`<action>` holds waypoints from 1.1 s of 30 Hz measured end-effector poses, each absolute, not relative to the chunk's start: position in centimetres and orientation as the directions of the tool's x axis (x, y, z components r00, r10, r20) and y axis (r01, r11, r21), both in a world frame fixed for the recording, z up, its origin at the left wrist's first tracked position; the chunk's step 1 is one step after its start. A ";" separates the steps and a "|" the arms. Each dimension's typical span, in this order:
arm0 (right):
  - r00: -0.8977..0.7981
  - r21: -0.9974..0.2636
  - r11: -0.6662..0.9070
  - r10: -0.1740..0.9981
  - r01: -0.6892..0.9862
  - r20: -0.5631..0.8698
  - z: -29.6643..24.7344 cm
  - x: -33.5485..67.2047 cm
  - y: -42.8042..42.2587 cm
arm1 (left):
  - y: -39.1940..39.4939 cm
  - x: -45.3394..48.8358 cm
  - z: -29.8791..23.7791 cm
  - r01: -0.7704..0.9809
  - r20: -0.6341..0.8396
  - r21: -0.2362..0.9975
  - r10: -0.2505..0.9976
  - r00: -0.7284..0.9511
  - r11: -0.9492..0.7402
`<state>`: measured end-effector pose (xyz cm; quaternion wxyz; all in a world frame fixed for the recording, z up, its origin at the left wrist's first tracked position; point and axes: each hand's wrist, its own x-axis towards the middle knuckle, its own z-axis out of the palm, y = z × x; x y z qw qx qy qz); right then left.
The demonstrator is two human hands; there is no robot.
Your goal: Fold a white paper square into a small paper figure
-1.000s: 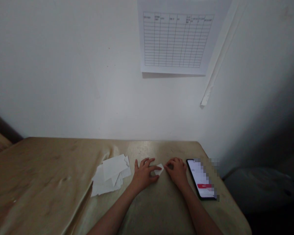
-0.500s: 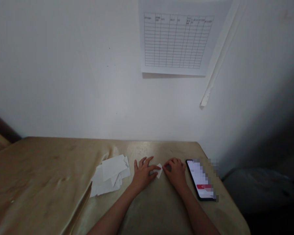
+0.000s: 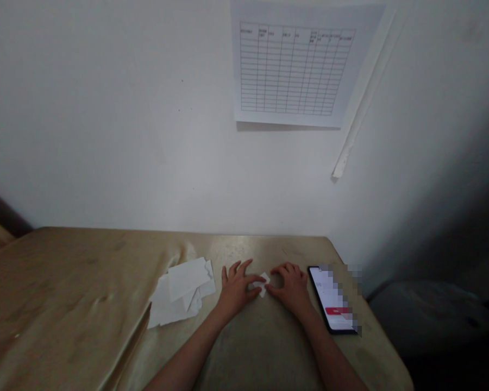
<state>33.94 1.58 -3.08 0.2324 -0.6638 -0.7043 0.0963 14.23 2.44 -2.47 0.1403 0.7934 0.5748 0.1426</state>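
Note:
A small folded white paper piece (image 3: 263, 282) lies on the tan table (image 3: 85, 304) between my two hands. My left hand (image 3: 236, 288) rests on the table with its outer fingers spread while its thumb and forefinger pinch the paper's left side. My right hand (image 3: 290, 285) is curled, its fingertips touching the paper's right edge. A loose pile of white paper sheets (image 3: 181, 290) sits just left of my left hand.
A smartphone (image 3: 332, 304) with a lit screen lies to the right of my right hand near the table's right edge. A printed grid sheet (image 3: 293, 68) hangs on the white wall behind. A dark object (image 3: 432, 320) stands beside the table on the right.
The small paper piece has been folded narrower and my two hands have drawn closer together around it. The view has shifted slightly.

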 end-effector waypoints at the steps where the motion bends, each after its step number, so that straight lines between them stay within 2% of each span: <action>1: -0.020 -0.443 0.105 0.981 0.890 0.193 -3.0 34.0 1.5 | 2.4 14.2 -2.5 0.872 0.066 0.388 0.952 0.298 -0.300; 14: -0.056 -0.378 0.128 0.979 0.917 0.196 -3.1 33.9 0.8 | 2.6 14.2 -2.6 0.866 0.050 0.398 0.950 0.309 -0.303; 25: -0.034 -0.445 0.132 0.974 0.885 0.222 -3.7 34.5 1.3 | 2.4 14.2 -2.6 0.864 0.086 0.391 0.947 0.311 -0.319; 33: -0.073 -0.421 0.172 0.968 0.891 0.241 -3.0 34.1 0.7 | 2.5 14.0 -3.2 0.860 0.105 0.387 0.942 0.318 -0.333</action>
